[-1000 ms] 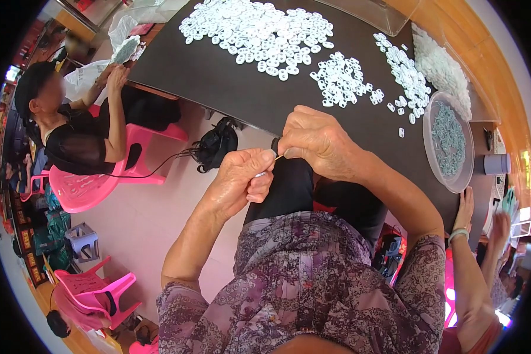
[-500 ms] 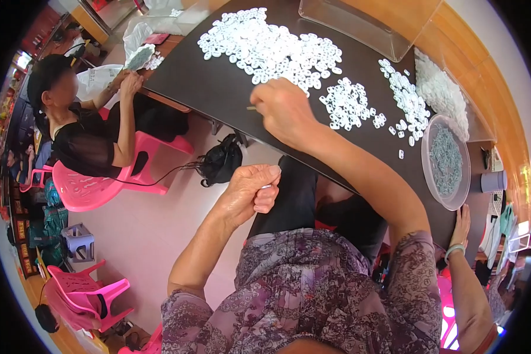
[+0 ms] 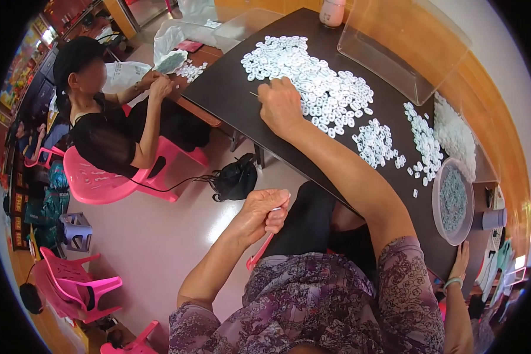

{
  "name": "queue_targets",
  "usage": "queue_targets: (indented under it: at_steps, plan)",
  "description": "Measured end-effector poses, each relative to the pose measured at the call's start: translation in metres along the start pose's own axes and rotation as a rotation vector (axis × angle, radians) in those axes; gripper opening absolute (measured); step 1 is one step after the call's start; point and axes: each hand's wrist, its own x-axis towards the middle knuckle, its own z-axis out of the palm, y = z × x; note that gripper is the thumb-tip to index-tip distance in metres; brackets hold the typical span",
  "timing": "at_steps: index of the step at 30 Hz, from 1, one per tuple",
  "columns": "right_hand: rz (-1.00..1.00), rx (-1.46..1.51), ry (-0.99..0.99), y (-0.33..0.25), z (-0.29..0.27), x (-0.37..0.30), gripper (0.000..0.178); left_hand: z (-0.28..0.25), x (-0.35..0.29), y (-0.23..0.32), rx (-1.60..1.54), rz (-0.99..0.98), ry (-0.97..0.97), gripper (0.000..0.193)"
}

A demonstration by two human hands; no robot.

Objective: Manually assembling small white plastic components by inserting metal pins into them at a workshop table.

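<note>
My right hand (image 3: 281,106) is over the dark table, at the near-left edge of a big heap of small white oval pieces (image 3: 301,68). Its fingers are closed, and a thin pale stick (image 3: 253,93) pokes out to the left of them; its kind does not show. Below the table edge, above my lap, my left hand (image 3: 261,215) is closed in a pinch. A sliver of a small white piece (image 3: 276,209) shows between its thumb and fingers, the rest hidden. To the right of the heap lies a smaller group of white pieces (image 3: 374,143).
A round clear tub (image 3: 436,203) holds many small grey-green screw-like parts. More white pieces (image 3: 425,138) lie near a clear bin (image 3: 407,65). Another person (image 3: 115,109) works on the left on a pink chair (image 3: 91,177). Someone's hand (image 3: 461,262) rests at the table's right edge.
The view has shifted, so the table and heap appear farther right and lower. My right hand stays by the heap's edge with the stick; my left hand remains pinched above my lap.
</note>
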Motion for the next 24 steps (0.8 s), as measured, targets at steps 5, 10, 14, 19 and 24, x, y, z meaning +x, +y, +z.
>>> queue_targets:
  at_steps: [5, 10, 14, 19, 24]
  plan:
    - [0.108, 0.325, -0.099, 0.002, -0.053, -0.033, 0.008, -0.001, 0.002, 0.006, 0.008, -0.005, -0.004, 0.03]
    - [0.327, 0.754, -0.445, -0.004, -0.127, -0.083, 0.012, 0.014, 0.01, 0.014, 0.149, 0.02, -0.026, 0.029]
    - [0.612, 1.012, -0.551, -0.004, -0.166, -0.105, 0.013, 0.044, 0.015, 0.016, 0.262, 0.014, -0.062, 0.026]
    - [0.807, 1.045, -0.399, 0.015, -0.198, -0.131, 0.008, 0.077, 0.038, 0.009, 0.309, -0.065, -0.157, 0.028]
    - [0.844, 0.801, -0.109, 0.018, -0.225, -0.16, 0.011, 0.106, 0.063, -0.004, 0.229, -0.065, -0.122, 0.029]
